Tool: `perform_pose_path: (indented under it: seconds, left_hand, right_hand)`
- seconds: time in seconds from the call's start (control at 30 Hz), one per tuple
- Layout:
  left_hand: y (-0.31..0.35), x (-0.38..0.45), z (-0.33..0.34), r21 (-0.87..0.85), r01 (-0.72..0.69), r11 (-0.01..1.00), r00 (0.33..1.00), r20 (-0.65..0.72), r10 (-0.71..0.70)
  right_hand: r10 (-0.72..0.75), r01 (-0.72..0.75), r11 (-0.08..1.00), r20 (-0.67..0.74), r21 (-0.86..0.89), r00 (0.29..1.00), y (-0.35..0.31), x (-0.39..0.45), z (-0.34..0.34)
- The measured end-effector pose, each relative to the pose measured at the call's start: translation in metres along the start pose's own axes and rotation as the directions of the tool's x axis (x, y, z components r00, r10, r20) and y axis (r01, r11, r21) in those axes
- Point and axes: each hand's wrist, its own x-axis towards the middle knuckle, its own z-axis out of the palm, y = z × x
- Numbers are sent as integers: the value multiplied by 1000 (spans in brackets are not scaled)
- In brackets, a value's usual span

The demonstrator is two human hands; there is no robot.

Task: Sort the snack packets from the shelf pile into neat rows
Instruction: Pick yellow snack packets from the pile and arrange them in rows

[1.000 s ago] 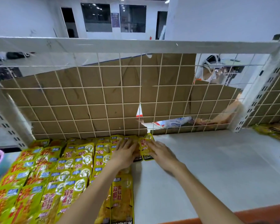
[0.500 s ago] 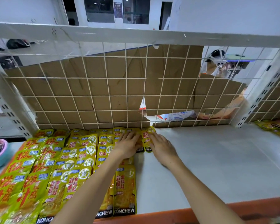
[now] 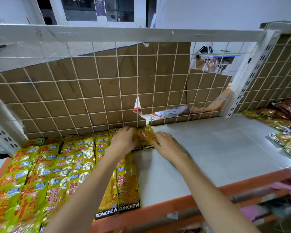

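Setting: a grey shelf board (image 3: 208, 148) with an orange front edge, backed by a white wire grid (image 3: 107, 91) with brown cardboard (image 3: 91, 81) behind it.

Head view, rows: yellow-green snack packets (image 3: 71, 162) lie in overlapping rows on the left half of the shelf, running from the back edge to the front edge.

Head view, packet in hand: one yellow packet (image 3: 147, 137) lies at the back edge, just right of the last row, beside the grid.

Left hand (image 3: 124, 140): fingers bent down over the back packets of the last row, pressing them; no clear grasp shown.

Right hand (image 3: 168, 145): fingertips rest on the right edge of the yellow packet, fingers gently curved, not closed round it.

Step in hand: likely squaring a newly laid packet into the start of a fresh row.

Next move: probably a reach to the unsorted pile (image 3: 282, 125) at the shelf's right end, well apart.

Legible writing: "KONCHEW" on black bands at the front edge; red Chinese characters, too blurred to read.
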Motion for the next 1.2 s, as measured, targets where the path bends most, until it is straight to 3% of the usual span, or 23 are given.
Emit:
perform_pose_path:
  seconds: [0.17, 0.33, 0.57, 0.7, 0.93, 1.2]
  left_hand:
    - [35, -56, 4, 68, -218, 974, 950, -214, 227]
    - [104, -103, 25, 45, -399, 916, 895, -198, 400]
    - [222, -136, 59, 7, -567, 824, 807, -197, 557]
    - [291, -155, 77, -19, -587, 810, 805, -118, 581]
    - [388, -172, 102, -28, -605, 796, 796, 16, 605]
    - [460, -138, 124, -96, -591, 801, 804, 3, 594]
  right_hand:
    - [47, -55, 994, -78, -97, 996, 36, -75, -2]
    - [118, -171, 961, -236, -219, 965, 72, -157, -16]
    - [276, -367, 895, -331, -252, 902, 135, -266, -56]
    - [367, -433, 874, -286, -218, 885, 177, -323, -78]
    - [499, -571, 808, -347, -144, 794, 236, -406, -100]
    - [593, -630, 777, -323, -11, 737, 299, -422, -114]
